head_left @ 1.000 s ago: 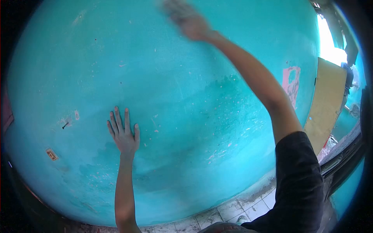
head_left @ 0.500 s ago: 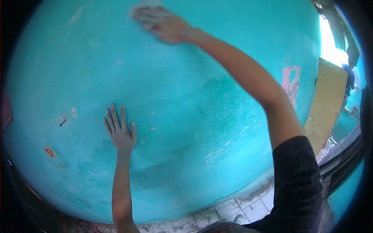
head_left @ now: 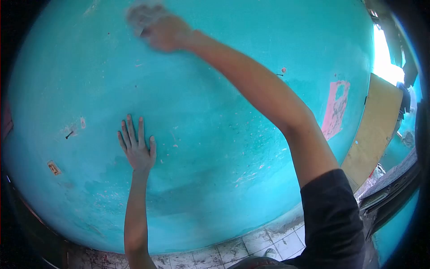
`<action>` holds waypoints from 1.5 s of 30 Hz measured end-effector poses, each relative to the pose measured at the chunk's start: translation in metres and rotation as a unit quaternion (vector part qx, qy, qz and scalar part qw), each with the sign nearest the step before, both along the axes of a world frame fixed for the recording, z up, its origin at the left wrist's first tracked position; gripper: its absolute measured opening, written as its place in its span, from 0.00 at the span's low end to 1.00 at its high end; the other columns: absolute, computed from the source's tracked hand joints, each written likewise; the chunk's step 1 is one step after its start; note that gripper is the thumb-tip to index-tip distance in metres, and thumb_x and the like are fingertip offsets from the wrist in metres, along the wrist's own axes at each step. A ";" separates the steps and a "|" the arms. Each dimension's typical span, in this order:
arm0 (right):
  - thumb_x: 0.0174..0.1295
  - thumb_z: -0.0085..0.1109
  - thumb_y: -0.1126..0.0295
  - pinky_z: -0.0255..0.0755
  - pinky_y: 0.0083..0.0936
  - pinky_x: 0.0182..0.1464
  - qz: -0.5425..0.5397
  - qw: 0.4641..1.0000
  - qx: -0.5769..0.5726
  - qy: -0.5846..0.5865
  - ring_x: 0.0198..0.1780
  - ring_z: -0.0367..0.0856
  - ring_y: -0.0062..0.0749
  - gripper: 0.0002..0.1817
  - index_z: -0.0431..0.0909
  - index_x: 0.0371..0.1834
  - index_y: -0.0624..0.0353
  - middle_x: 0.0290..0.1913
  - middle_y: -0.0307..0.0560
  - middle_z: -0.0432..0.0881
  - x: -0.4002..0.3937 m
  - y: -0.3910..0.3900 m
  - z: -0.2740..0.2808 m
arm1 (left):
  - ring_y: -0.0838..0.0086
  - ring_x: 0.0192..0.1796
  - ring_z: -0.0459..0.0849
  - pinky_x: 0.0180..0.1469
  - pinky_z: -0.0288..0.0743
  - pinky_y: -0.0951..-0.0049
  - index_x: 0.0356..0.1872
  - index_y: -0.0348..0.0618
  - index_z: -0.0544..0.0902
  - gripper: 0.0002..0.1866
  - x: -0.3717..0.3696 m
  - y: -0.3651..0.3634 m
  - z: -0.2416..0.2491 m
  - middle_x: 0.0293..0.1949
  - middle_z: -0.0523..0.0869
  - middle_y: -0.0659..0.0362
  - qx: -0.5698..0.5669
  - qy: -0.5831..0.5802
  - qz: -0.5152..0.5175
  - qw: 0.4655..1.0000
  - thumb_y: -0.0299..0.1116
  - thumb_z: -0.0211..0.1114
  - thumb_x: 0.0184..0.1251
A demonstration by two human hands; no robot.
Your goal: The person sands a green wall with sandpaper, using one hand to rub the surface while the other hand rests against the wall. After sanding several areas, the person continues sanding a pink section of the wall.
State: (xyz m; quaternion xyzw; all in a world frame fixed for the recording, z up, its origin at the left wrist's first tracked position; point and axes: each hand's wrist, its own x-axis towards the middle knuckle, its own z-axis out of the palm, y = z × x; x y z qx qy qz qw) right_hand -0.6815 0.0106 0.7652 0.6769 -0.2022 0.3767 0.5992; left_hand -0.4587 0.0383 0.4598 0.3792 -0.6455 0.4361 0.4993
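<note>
My left hand [head_left: 139, 152] lies flat with its fingers spread against the turquoise wall [head_left: 210, 121], low and left of the middle. My right hand [head_left: 169, 34] is raised high on the wall, arm stretched up and across to the left. Under its fingers is a greyish-white sheet [head_left: 144, 17], pressed to the wall. Motion blurs both the sheet and the fingers, so its exact kind does not show. Pale specks and worn patches mark the paint around both hands.
A nail [head_left: 69, 134] juts from the wall at left, above a small wall fitting [head_left: 54, 167]. Another nail [head_left: 279, 74] sticks out behind my right forearm. A pink patch [head_left: 336, 110] and a tan board [head_left: 374, 130] are at right. White floor tiles [head_left: 233, 251] run below.
My right hand has moved left across the wall with the greyish-white sheet. My left hand stays on the same spot, while the view has shifted slightly.
</note>
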 end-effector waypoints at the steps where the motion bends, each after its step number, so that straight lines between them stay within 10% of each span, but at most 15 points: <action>1: 0.78 0.42 0.56 0.50 0.42 0.83 0.000 1.000 0.000 -0.004 0.82 0.59 0.43 0.30 0.62 0.81 0.50 0.81 0.46 0.63 -0.011 0.001 -0.001 | 0.50 0.84 0.54 0.82 0.42 0.44 0.82 0.54 0.64 0.31 0.001 0.000 0.000 0.83 0.58 0.50 0.001 -0.005 0.001 1.000 0.50 0.46 0.82; 5: 0.70 0.46 0.66 0.51 0.41 0.82 0.001 1.000 -0.010 -0.016 0.80 0.63 0.38 0.29 0.70 0.77 0.50 0.80 0.46 0.67 -0.160 -0.032 0.017 | 0.50 0.84 0.54 0.82 0.43 0.43 0.82 0.53 0.63 0.32 0.006 -0.003 -0.001 0.83 0.58 0.50 -0.003 -0.017 0.001 1.000 0.51 0.45 0.82; 12: 0.77 0.38 0.61 0.37 0.44 0.85 -0.064 0.847 -0.032 -0.526 0.85 0.48 0.51 0.30 0.63 0.78 0.62 0.83 0.57 0.58 -0.344 -0.021 0.061 | 0.49 0.84 0.55 0.82 0.44 0.42 0.81 0.52 0.63 0.32 0.004 -0.004 -0.001 0.83 0.58 0.49 -0.006 -0.010 0.013 1.000 0.52 0.45 0.82; 15: 0.75 0.40 0.65 0.36 0.52 0.84 -0.327 0.894 -0.048 -0.303 0.84 0.46 0.61 0.28 0.70 0.73 0.68 0.84 0.63 0.53 -0.125 -0.002 0.061 | 0.49 0.83 0.56 0.82 0.43 0.43 0.81 0.56 0.66 0.31 0.001 -0.001 -0.002 0.82 0.59 0.50 0.007 0.000 0.007 1.000 0.51 0.47 0.80; 16: 0.67 0.49 0.61 0.50 0.42 0.83 -0.155 0.938 0.228 -0.211 0.81 0.62 0.40 0.31 0.71 0.75 0.54 0.79 0.48 0.68 -0.066 -0.025 0.080 | 0.49 0.83 0.56 0.82 0.43 0.43 0.81 0.56 0.65 0.32 0.004 -0.003 -0.003 0.82 0.59 0.50 0.005 -0.004 0.000 1.000 0.51 0.48 0.80; 17: 0.69 0.49 0.60 0.48 0.42 0.83 -0.089 0.983 -0.134 -0.086 0.82 0.60 0.42 0.32 0.68 0.77 0.52 0.80 0.48 0.66 -0.013 -0.025 0.046 | 0.49 0.83 0.56 0.82 0.43 0.43 0.81 0.56 0.65 0.32 0.004 -0.004 -0.002 0.82 0.59 0.50 0.001 -0.007 -0.004 1.000 0.51 0.48 0.80; 18: 0.72 0.47 0.59 0.46 0.42 0.84 0.042 0.998 -0.026 -0.032 0.83 0.57 0.43 0.32 0.65 0.80 0.51 0.81 0.49 0.63 0.025 -0.014 0.024 | 0.49 0.83 0.56 0.82 0.43 0.43 0.81 0.56 0.65 0.32 0.002 -0.003 -0.002 0.82 0.59 0.50 -0.002 -0.009 -0.002 1.000 0.51 0.48 0.80; 22: 0.74 0.44 0.61 0.45 0.41 0.84 0.033 0.998 -0.029 0.044 0.83 0.57 0.43 0.31 0.63 0.81 0.53 0.81 0.48 0.64 -0.071 -0.004 0.027 | 0.49 0.83 0.56 0.82 0.44 0.43 0.81 0.54 0.64 0.32 0.009 -0.004 0.003 0.83 0.59 0.49 -0.004 -0.026 -0.010 1.000 0.51 0.47 0.80; 26: 0.71 0.47 0.63 0.53 0.41 0.81 -0.003 0.956 -0.022 -0.292 0.77 0.64 0.48 0.22 0.79 0.62 0.60 0.72 0.55 0.74 -0.362 -0.030 0.064 | 0.48 0.84 0.54 0.82 0.43 0.42 0.82 0.53 0.62 0.32 0.007 0.001 -0.002 0.83 0.58 0.49 0.011 -0.016 -0.011 1.000 0.49 0.46 0.81; 28: 0.71 0.47 0.63 0.47 0.46 0.82 0.105 0.875 -0.024 -0.473 0.81 0.58 0.51 0.22 0.79 0.62 0.61 0.75 0.56 0.71 -0.320 0.039 0.017 | 0.49 0.84 0.55 0.82 0.43 0.42 0.81 0.54 0.64 0.32 0.004 0.002 -0.003 0.83 0.58 0.49 0.015 -0.006 -0.014 1.000 0.49 0.49 0.80; 30: 0.71 0.47 0.62 0.38 0.54 0.83 -0.180 0.877 0.049 -0.443 0.84 0.49 0.55 0.28 0.72 0.71 0.63 0.81 0.57 0.61 -0.249 0.047 0.023 | 0.49 0.83 0.55 0.82 0.43 0.42 0.80 0.55 0.66 0.32 0.010 0.000 0.002 0.83 0.58 0.50 0.012 0.005 -0.006 1.000 0.50 0.51 0.78; 31: 0.76 0.40 0.61 0.37 0.50 0.84 -0.061 0.917 -0.152 -0.364 0.85 0.50 0.49 0.30 0.63 0.80 0.59 0.83 0.55 0.59 -0.219 -0.001 0.022 | 0.49 0.84 0.55 0.82 0.43 0.42 0.80 0.54 0.66 0.32 0.010 0.000 -0.002 0.83 0.58 0.50 0.018 -0.001 0.005 1.000 0.50 0.51 0.78; 37: 0.74 0.44 0.64 0.40 0.44 0.86 0.043 0.993 0.089 0.072 0.85 0.52 0.44 0.32 0.60 0.82 0.56 0.84 0.49 0.59 -0.037 0.035 -0.039 | 0.49 0.84 0.54 0.82 0.42 0.42 0.80 0.53 0.66 0.32 0.011 -0.001 -0.007 0.83 0.57 0.50 0.015 -0.014 0.004 1.000 0.50 0.51 0.78; 42: 0.80 0.33 0.64 0.36 0.39 0.86 -0.085 0.968 -0.031 -0.232 0.87 0.43 0.43 0.32 0.50 0.85 0.59 0.86 0.53 0.49 -0.280 0.017 -0.015 | 0.49 0.84 0.53 0.82 0.41 0.42 0.80 0.52 0.67 0.32 0.011 -0.002 -0.007 0.83 0.57 0.49 0.025 -0.011 0.006 1.000 0.50 0.50 0.78; 45: 0.78 0.37 0.61 0.32 0.46 0.86 0.004 0.806 0.070 -0.588 0.87 0.40 0.54 0.35 0.49 0.83 0.67 0.86 0.60 0.45 -0.309 0.050 -0.026 | 0.49 0.84 0.52 0.82 0.40 0.41 0.80 0.52 0.66 0.32 0.004 0.002 -0.007 0.83 0.57 0.49 0.021 0.003 -0.004 1.000 0.49 0.50 0.79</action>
